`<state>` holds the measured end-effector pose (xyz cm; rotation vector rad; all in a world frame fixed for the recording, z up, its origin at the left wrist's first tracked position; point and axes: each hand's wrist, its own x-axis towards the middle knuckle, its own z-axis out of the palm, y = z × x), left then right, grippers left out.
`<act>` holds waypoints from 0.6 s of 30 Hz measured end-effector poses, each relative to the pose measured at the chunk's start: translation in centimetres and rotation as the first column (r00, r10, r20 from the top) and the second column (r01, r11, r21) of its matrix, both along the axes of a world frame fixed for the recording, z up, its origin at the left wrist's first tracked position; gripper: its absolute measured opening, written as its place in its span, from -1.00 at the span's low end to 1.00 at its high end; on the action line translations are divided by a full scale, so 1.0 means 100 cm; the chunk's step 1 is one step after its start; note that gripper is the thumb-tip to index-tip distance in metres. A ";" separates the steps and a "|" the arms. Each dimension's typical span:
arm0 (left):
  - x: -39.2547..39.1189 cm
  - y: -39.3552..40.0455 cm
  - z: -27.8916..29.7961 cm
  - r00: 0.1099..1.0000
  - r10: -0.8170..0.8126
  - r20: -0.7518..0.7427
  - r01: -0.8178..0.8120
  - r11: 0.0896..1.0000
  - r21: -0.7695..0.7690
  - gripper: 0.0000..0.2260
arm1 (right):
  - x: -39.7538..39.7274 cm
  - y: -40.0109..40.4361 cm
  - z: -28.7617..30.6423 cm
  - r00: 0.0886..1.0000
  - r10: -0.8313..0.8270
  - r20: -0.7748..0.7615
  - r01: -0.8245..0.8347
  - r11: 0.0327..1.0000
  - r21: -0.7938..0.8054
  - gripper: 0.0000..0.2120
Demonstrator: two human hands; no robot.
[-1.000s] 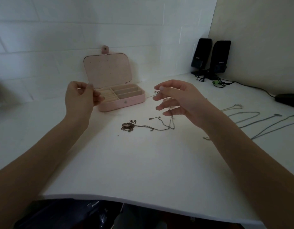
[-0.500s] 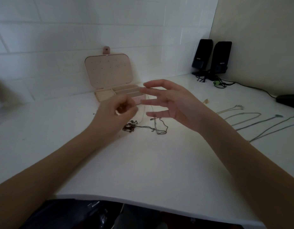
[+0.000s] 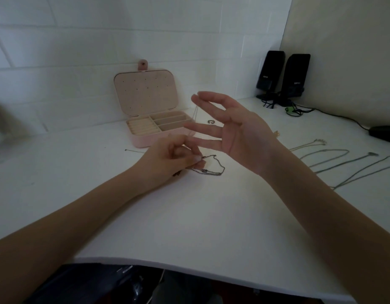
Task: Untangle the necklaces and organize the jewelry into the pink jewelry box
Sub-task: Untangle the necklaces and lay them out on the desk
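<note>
The left hand [image 3: 170, 160] is resting low on the white table [image 3: 189, 216], its thumb and fingertips pinching one end of a dark chain [image 3: 211, 168] that is lying looped just in front of the open pink jewelry box [image 3: 154, 126]. The right hand [image 3: 237, 130] is hovering above it with fingers spread, thumb and forefinger pinching a very fine pale chain [image 3: 195, 116] (barely visible) that is hanging down. Four more necklaces [image 3: 334, 159] are lying stretched out, well apart to the right, near two black speakers [image 3: 283, 75]
</note>
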<state>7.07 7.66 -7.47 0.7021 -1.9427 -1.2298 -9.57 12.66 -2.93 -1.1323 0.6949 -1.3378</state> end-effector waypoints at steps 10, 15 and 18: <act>0.016 -0.026 0.002 0.852 0.498 0.162 -0.390 0.810 -0.439 -0.80 | -0.003 -0.003 -0.002 0.969 -0.220 -0.109 0.211 0.973 -0.091 -0.79; 0.017 -0.031 -0.007 0.853 0.379 0.358 -0.151 0.837 -0.526 -0.91 | -0.011 -0.005 0.000 0.943 -0.329 -0.051 0.322 0.940 -0.111 -0.81; 0.022 -0.035 -0.001 0.905 0.367 0.214 -0.265 0.882 -0.390 -0.85 | -0.016 -0.007 0.000 0.921 -0.387 -0.037 0.381 0.917 -0.117 -0.80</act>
